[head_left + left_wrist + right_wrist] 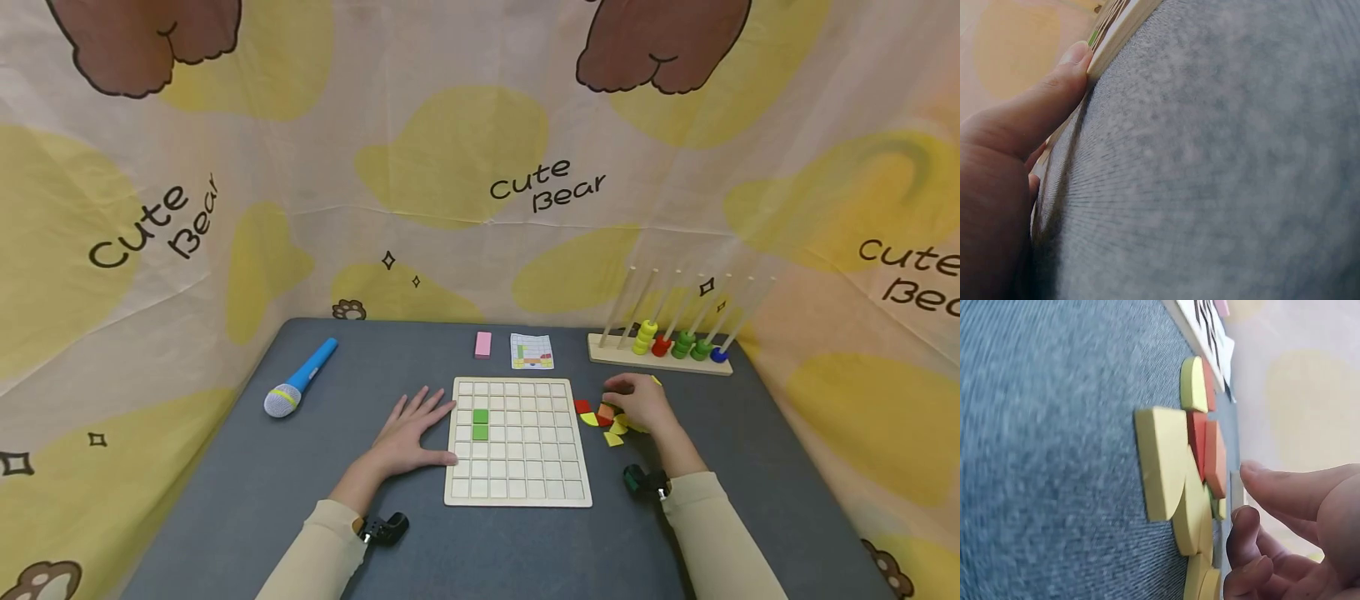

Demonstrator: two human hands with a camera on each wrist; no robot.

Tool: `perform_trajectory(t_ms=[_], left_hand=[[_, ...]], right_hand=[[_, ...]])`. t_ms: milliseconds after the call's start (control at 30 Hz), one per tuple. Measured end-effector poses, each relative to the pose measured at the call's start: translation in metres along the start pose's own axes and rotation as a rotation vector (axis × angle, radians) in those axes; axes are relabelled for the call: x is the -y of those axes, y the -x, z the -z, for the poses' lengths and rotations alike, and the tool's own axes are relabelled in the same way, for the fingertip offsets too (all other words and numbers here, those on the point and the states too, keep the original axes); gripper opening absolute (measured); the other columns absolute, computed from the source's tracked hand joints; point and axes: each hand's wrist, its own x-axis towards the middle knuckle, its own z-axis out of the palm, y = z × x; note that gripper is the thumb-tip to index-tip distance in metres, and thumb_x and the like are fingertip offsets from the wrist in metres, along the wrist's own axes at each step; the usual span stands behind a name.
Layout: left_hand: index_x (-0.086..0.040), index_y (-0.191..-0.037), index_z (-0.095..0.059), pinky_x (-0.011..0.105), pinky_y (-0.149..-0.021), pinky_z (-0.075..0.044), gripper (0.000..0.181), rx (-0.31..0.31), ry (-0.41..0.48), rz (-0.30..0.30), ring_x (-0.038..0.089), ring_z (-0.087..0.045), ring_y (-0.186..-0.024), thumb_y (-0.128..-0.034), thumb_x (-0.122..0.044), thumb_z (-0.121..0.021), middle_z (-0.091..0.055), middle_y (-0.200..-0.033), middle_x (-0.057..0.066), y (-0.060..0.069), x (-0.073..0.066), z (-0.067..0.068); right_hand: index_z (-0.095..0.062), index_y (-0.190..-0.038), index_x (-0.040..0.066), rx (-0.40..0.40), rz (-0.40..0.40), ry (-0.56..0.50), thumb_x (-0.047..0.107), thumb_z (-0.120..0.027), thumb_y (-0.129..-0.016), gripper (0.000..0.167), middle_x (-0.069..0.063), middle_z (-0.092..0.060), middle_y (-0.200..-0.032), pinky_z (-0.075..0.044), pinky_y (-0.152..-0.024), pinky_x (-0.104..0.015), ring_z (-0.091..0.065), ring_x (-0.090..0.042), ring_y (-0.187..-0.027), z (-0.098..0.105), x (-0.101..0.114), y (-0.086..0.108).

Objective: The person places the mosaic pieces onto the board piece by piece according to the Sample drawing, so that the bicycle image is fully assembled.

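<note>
A pale gridded board carries two green squares in its left part. Spread out flat, my left hand rests beside it, its thumb touching the left edge; the left wrist view shows the thumb on the board's rim. Right of the board lies a pile of yellow, red, orange and green pieces, among them a yellow piece. My right hand is over the pile, its fingers bent and thumb apart. Nothing shows between thumb and index finger; a small yellow patch by the knuckles is unclear.
Behind the board lie a pink block and a small patterned card. A peg rack with coloured beads stands at the back right. At the left lies a blue toy microphone. A printed cloth hangs behind the table.
</note>
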Motion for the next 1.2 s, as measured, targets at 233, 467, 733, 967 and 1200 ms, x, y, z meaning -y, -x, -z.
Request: perform_trajectory(t_ms=[233,467,733,967,1200], left_hand=[[-0.030,-0.160,-0.032,0.059,-0.125,0.001,0.101,-0.001,-0.005,0.001,0.029,-0.005,-0.158,-0.0771,-0.075,-0.069,-0.020,-0.169,0.001,0.000,-0.001,0.000],[-0.031,-0.160,-0.031,0.058,-0.125,0.001,0.101,0.006,-0.010,0.009,0.028,-0.004,-0.158,-0.0772,-0.076,-0.067,-0.020,-0.169,0.000,-0.001,0.000,-0.001],[-0.031,-0.160,-0.031,0.058,-0.125,0.001,0.101,-0.001,-0.013,0.011,0.028,-0.004,-0.158,-0.0769,-0.077,-0.067,-0.020,-0.169,0.000,-0.001,0.001,-0.003],[-0.031,-0.160,-0.031,0.058,-0.125,0.001,0.101,0.001,-0.016,0.007,0.028,-0.004,-0.158,-0.0770,-0.078,-0.066,-0.019,-0.169,-0.001,-0.002,0.002,-0.002],[-0.031,-0.160,-0.032,0.058,-0.125,0.001,0.101,-0.001,-0.013,0.006,0.029,-0.005,-0.158,-0.0772,-0.076,-0.067,-0.020,-0.169,0.000,0.000,0.001,-0.001]], right_hand=[[-0.072,-0.122,-0.001,0.013,-0.023,0.061,0.018,-0.072,-0.094,0.033,-0.024,-0.069,-0.120,-0.055,-0.086,-0.046,-0.065,-0.034,-0.103,0.001,-0.009,-0.005],[-0.075,-0.114,0.001,-0.007,-0.040,0.087,0.022,-0.074,-0.093,0.030,-0.019,-0.071,-0.106,-0.051,-0.072,-0.035,-0.061,-0.027,-0.089,0.000,-0.013,-0.006],[-0.070,-0.101,0.001,0.016,-0.071,0.081,0.027,-0.075,-0.093,0.028,-0.010,-0.060,-0.087,-0.043,-0.063,-0.029,-0.054,-0.022,-0.077,0.003,-0.012,-0.009],[-0.065,-0.096,0.005,-0.010,-0.027,0.091,0.033,-0.074,-0.093,0.030,-0.009,-0.057,-0.086,-0.042,-0.063,-0.030,-0.053,-0.023,-0.078,0.004,-0.002,-0.006],[-0.069,-0.114,0.001,-0.031,0.052,0.070,0.030,-0.070,-0.096,0.034,-0.012,-0.064,-0.093,-0.047,-0.063,-0.029,-0.056,-0.024,-0.078,-0.001,0.015,-0.001]])
